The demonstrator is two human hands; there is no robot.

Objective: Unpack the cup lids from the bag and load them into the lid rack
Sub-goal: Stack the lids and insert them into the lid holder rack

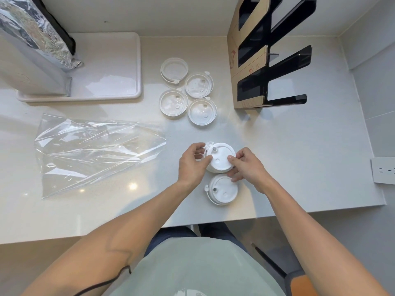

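Observation:
A small stack of white cup lids [220, 158] sits near the table's front middle, top side up. My left hand [193, 164] grips its left edge and my right hand [245, 165] grips its right edge. Another white lid [223, 189] lies just in front of the stack, partly under my right fingers. Several lids lie upside down in a cluster [188, 94] farther back. The empty clear plastic bag [96, 150] lies flat at the left. The black lid rack [275, 52] stands at the back right, its slots showing no lids.
A white tray [119, 82] sits at the back left with a foil-covered bag [36, 39] standing on it. Brown cardboard [236, 67] backs the rack. A wall socket plate [383, 170] is at the right. The table's front edge runs just below the lids.

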